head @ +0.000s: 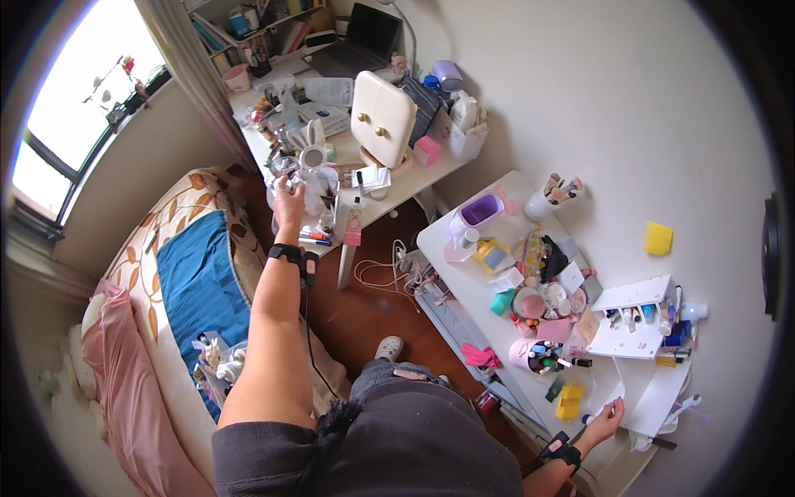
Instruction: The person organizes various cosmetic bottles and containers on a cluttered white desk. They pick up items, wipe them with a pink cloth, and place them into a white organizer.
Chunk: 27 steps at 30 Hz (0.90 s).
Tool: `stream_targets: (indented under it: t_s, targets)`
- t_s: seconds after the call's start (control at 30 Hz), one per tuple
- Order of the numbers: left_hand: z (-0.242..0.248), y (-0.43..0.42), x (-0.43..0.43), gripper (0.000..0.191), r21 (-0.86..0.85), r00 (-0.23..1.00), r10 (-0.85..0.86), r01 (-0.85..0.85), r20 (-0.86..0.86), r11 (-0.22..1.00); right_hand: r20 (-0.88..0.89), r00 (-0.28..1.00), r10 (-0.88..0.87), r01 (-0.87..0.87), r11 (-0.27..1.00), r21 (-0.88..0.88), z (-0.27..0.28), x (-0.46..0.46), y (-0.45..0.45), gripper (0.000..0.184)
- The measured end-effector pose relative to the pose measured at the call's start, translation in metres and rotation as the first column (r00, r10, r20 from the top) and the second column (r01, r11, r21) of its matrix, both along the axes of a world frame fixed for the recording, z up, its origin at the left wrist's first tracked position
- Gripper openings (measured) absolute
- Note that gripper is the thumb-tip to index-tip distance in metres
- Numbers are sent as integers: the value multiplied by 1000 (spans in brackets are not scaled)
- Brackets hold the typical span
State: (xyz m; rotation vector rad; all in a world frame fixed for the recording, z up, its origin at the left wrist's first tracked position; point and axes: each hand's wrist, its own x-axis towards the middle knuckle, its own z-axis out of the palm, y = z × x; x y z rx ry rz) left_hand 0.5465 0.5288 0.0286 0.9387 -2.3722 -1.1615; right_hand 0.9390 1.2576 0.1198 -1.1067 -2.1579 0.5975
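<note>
My left hand (289,202) reaches over the near edge of the desk, its fingers at a clear round container (285,166) in a crowded group of small items; whether they grip it is unclear. Beside it stands a white bunny-eared mirror (312,156). Over the right-hand white table, my right hand (612,415) has its fingertips drawn together at a white sheet-like piece (613,397); I cannot tell if it is pinched. Yellow blocks (569,401) and a pink pen cup (528,355) with markers are near this hand. Both wrists wear black straps with small devices.
A cream case (383,119) and laptop (357,43) stand on the desk. Cosmetics, a purple bin (477,211), a brush cup (541,204) and a white shelf (627,335) crowd the right table. White cables (379,273) lie on the floor; a bed (149,298) is at left.
</note>
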Motion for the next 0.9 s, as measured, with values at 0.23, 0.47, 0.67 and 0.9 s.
stream_targets:
  t_s: [0.23,0.47,0.67,0.9]
  targets:
    - [-14,-4,-1,43,-27,991,-128,129,34,991,-99,995,17,-25,997,-77,-7,28,-14,31]
    - [-5,-16,24,25,59,930,-244,269,-275,961,-162,981,104,-116,991,-70,-6,-2,-32,32]
    - [106,15,63,33,-404,826,-420,262,-376,877,-246,966,83,-65,995,81,23,-56,-65,27]
    - [198,86,129,32,-310,631,-636,558,-444,770,-311,949,55,-49,998,29,50,-62,-61,25]
